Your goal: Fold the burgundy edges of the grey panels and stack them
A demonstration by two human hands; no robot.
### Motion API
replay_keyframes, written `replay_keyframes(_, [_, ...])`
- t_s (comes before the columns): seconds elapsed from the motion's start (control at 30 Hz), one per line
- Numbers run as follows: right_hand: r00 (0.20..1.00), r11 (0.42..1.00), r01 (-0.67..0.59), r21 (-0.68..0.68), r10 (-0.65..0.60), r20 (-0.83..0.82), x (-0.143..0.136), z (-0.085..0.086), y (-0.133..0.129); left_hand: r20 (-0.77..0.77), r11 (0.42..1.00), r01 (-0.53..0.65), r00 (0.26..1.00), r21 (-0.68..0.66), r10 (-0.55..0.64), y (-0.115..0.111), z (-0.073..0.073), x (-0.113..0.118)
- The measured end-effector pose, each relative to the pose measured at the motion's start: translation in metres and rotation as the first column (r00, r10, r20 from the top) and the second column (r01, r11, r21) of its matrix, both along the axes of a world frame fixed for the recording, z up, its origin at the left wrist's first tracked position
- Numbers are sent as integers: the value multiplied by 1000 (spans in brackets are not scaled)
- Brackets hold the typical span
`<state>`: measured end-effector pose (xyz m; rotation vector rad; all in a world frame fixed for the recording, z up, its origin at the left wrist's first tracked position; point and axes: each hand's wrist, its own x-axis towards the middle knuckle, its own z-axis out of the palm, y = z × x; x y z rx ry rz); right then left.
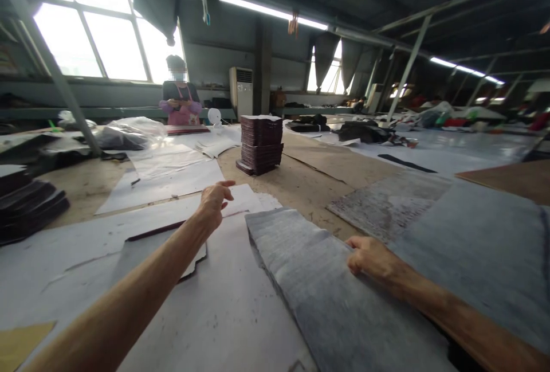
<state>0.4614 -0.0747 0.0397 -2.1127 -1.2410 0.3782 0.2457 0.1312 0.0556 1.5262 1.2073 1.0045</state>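
My right hand (373,258) is closed on the right edge of a long grey fabric-like sheet (309,269), which lies at a slant across the table in front of me. My left hand (216,203) is over a small white paper (241,199) beyond the sheet's far left corner. Its index finger points right, apart from the thumb, and I see nothing held in it. Under my left forearm lies a grey piece with a dark maroon edge (154,230), partly hidden by the arm.
A tall stack of dark maroon pieces (261,145) stands on the table ahead. More dark pieces (32,203) are piled at the left. A larger blue-grey sheet (481,246) spreads at the right. Across the table is a person in a pink apron (184,109). A metal post (410,68) rises at the right.
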Motion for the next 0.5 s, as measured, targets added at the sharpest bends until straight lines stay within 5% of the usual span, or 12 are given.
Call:
replay_keyframes(0.13, [1000, 987, 5, -160, -6, -7, 7, -5, 6, -149, 955, 189, 976, 227, -158, -53, -5, -16])
replay_keyframes(0.23, [1000, 971, 12, -238, -11, 5, 9, -4, 9, -262, 841, 405, 908, 358, -326, -116, -24, -20])
replay_keyframes(0.3, [999, 967, 10, -253, 1, 45, 6, -4, 9, -336, 713, 526, 849, 463, -408, -147, -40, -21])
replay_keyframes(0.4, [985, 980, 25, -195, 10, 175, 0, -9, 5, -452, 431, 584, 809, 688, -375, -166, -63, -17])
replay_keyframes(0.5, [954, 996, 42, -84, -15, 301, 2, -13, -9, -464, 357, 553, 830, 753, -309, -166, -75, -12])
